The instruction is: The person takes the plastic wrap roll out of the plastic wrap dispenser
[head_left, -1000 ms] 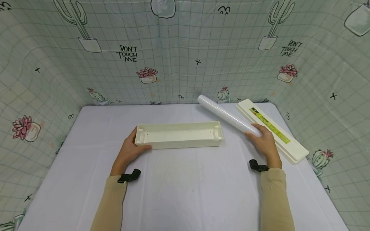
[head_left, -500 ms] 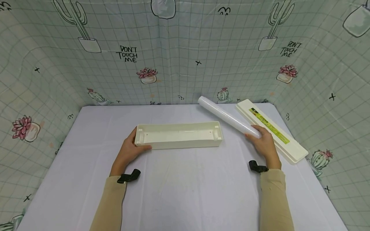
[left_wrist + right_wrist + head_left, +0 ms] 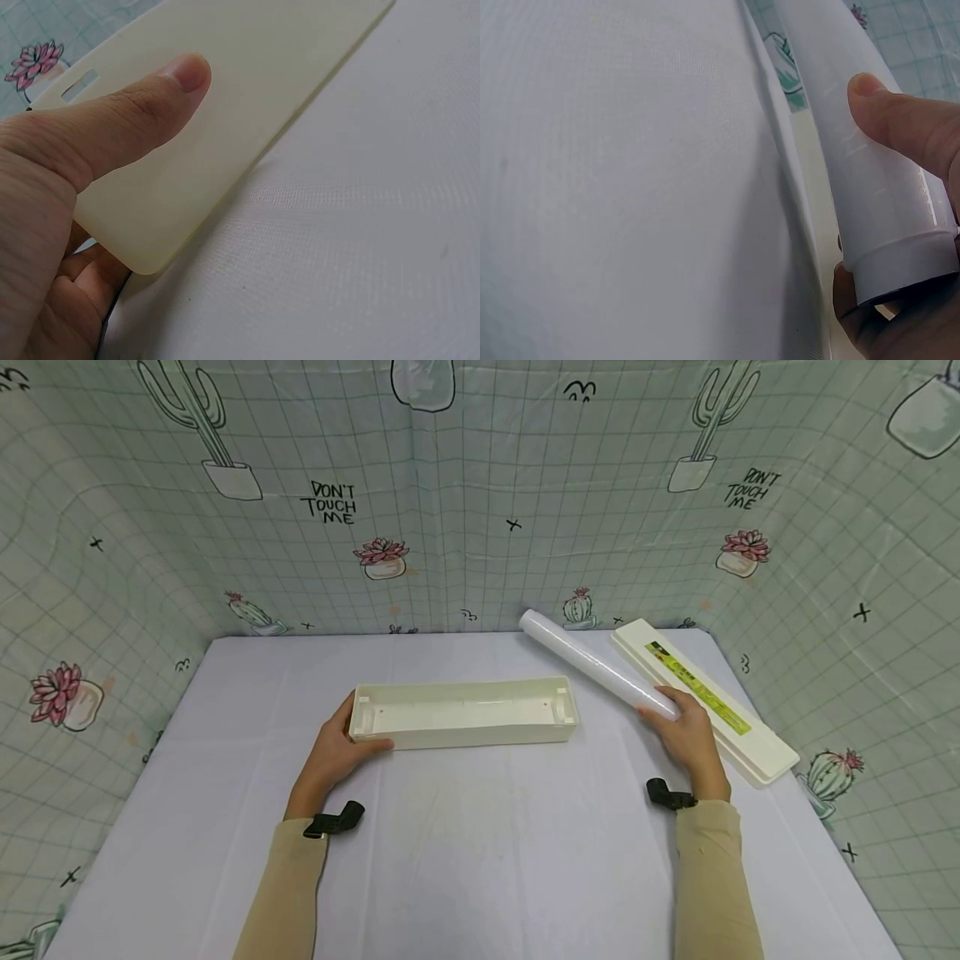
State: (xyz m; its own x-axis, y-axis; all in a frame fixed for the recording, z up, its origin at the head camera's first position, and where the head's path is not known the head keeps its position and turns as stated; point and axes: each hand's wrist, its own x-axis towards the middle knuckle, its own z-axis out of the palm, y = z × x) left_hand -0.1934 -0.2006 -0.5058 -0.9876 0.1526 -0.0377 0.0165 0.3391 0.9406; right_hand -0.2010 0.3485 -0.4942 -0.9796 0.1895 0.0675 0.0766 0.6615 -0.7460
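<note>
In the head view a long cream plastic box [image 3: 465,737] without its lid lies left of centre, its open side up and its inside bare. My left hand [image 3: 333,752] grips its left end; in the left wrist view the thumb [image 3: 150,105] presses along the box's front wall [image 3: 247,97] and the other fingers go round behind the end. My right hand [image 3: 684,735] holds the near end of a roll of cling film [image 3: 592,662], which slants away to the back left. The right wrist view shows the thumb on the roll [image 3: 870,165] and the fingers curled beneath its end.
A cream lid [image 3: 750,758] with a yellow-green label lies slanted at the right edge of the table, just beyond the right hand. White cloth covers the table [image 3: 480,860]. Patterned curtain [image 3: 465,485] encloses the back and both sides.
The far end of the cling film roll has shifted very slightly to the right. Both hands keep their hold, and the box and lid stay where they were.
</note>
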